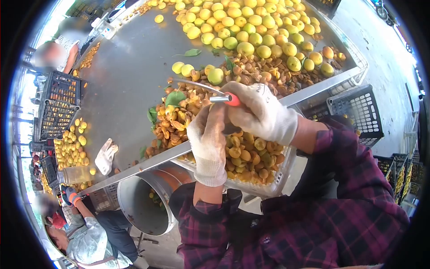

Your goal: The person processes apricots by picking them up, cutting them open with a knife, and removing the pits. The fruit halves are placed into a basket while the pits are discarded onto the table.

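My right hand (262, 112), in a white knit glove, is closed round a knife (232, 99) with a red handle, a metal collar and a thin curved blade pointing left. Touching it from the left is my left hand (208, 143), gloved too, fingers bent together; what they hold, if anything, is hidden. Beneath both hands, a white crate (281, 175) holds halved yellow fruit (244, 157) that look like apricots. Just beyond the hands lie a heap of brown pits (257, 69) and a pile of fruit scraps (174, 127) with green leaves.
Whole yellow apricots (244, 22) cover the far part of the metal table (121, 85). An empty white glove (106, 157) lies near its front edge. Below stands a metal bucket (145, 204). Black crates (60, 98) are at left, a grey crate (358, 112) at right. Other people sit at left.
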Action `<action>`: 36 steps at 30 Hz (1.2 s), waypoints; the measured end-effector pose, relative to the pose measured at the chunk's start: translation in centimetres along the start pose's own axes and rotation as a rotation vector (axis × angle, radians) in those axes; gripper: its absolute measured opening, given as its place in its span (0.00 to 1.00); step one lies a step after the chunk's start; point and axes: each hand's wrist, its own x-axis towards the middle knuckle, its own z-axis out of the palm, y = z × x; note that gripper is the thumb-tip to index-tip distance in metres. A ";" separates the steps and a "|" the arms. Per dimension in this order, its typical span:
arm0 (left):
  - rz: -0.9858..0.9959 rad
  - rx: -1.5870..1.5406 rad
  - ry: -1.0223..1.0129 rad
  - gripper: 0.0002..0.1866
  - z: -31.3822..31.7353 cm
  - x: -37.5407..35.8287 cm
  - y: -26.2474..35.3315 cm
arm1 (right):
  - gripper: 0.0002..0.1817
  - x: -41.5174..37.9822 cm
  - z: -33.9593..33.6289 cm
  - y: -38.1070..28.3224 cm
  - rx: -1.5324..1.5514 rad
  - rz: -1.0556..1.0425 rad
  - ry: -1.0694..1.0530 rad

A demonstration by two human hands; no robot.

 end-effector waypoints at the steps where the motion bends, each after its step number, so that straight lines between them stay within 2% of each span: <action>1: 0.024 0.014 0.026 0.19 0.0 0.0 -0.4 | 0.13 0.0 0.1 -0.2 0.018 0.066 -0.010; 3: 0.024 -0.033 0.046 0.16 0.0 -0.1 -0.2 | 0.13 0.5 0.9 -0.6 0.034 0.129 -0.021; 5: 0.025 -0.079 0.068 0.13 -0.1 -0.3 -0.1 | 0.13 0.5 2.4 -0.7 0.532 0.371 0.217; 6: 0.073 -0.056 0.032 0.11 -0.2 -0.5 -0.1 | 0.12 1.2 1.1 -0.3 0.654 0.649 0.193; 8: 0.164 -0.007 -0.044 0.10 -0.4 -0.8 -0.2 | 0.12 1.1 -0.1 0.3 0.763 0.719 0.124; 9: 0.131 -0.111 -0.113 0.14 -0.9 -0.3 -0.5 | 0.12 0.9 -0.4 0.1 0.761 0.720 0.125; 10: 0.132 -0.114 -0.115 0.14 -1.2 -0.1 -0.3 | 0.11 0.9 -0.8 -0.2 0.806 0.749 0.161; 12: -0.167 -0.033 -0.294 0.18 -1.5 -0.1 0.6 | 0.11 0.4 -1.6 -0.2 0.853 0.777 0.208; 13: -0.181 0.018 -0.370 0.23 -1.4 -0.2 0.8 | 0.08 0.1 -2.3 0.1 0.590 0.526 0.148; 14: -0.180 0.015 -0.374 0.23 -0.9 -0.3 1.1 | 0.05 -0.1 -2.8 0.3 0.324 0.276 0.085; 15: -0.152 -0.110 -0.337 0.24 -0.1 -0.6 1.4 | 0.05 -0.1 -2.9 0.0 0.322 0.277 0.085; 16: -0.124 -0.235 -0.295 0.26 0.4 -0.6 1.5 | 0.06 0.0 -3.0 -0.6 0.513 0.442 0.060; 17: -0.122 -0.254 -0.339 0.31 -0.1 -0.3 1.2 | 0.08 0.1 -3.0 -1.3 0.707 0.607 0.033; 18: -0.126 -0.253 -0.335 0.31 0.2 -0.3 1.1 | 0.09 0.0 -2.9 -1.7 0.903 0.775 0.005; 20: -0.090 -0.428 -0.223 0.31 1.3 -0.4 0.8 | 0.13 -0.4 -2.7 -1.5 0.840 0.745 -0.029; 21: -0.078 -0.443 -0.202 0.28 1.5 -0.3 0.8 | 0.14 -0.5 -2.4 -1.2 0.707 0.656 -0.016; 22: -0.076 -0.442 -0.203 0.28 1.7 -0.4 0.8 | 0.15 -0.5 -2.2 -1.0 0.570 0.565 -0.006; 23: -0.067 -0.384 -0.160 0.26 1.8 -0.4 0.8 | 0.17 -0.4 -2.3 -1.0 0.405 0.564 0.015; 24: -0.057 -0.325 -0.116 0.23 1.8 -0.4 0.8 | 0.17 -0.2 -2.5 -1.0 0.403 0.558 0.012; 26: -0.073 -0.260 -0.056 0.23 1.6 -0.1 0.5 | 0.19 0.2 -3.0 -1.1 0.022 0.312 0.073; 28: -0.088 -0.200 0.006 0.23 1.6 -0.1 0.6 | 0.18 0.6 -3.7 -1.8 -0.023 0.287 0.034; 31: -0.057 -0.137 -0.036 0.17 1.4 -0.2 0.6 | 0.18 0.6 -3.5 -0.1 -0.239 -0.084 -0.075; 34: -0.103 -0.093 -0.026 0.18 1.1 -0.2 0.7 | 0.19 0.9 -3.1 0.3 -0.290 -0.156 -0.122; 36: -0.132 -0.167 -0.061 0.19 0.6 -0.2 0.1 | 0.16 0.8 -3.3 -0.4 -0.304 -0.092 -0.122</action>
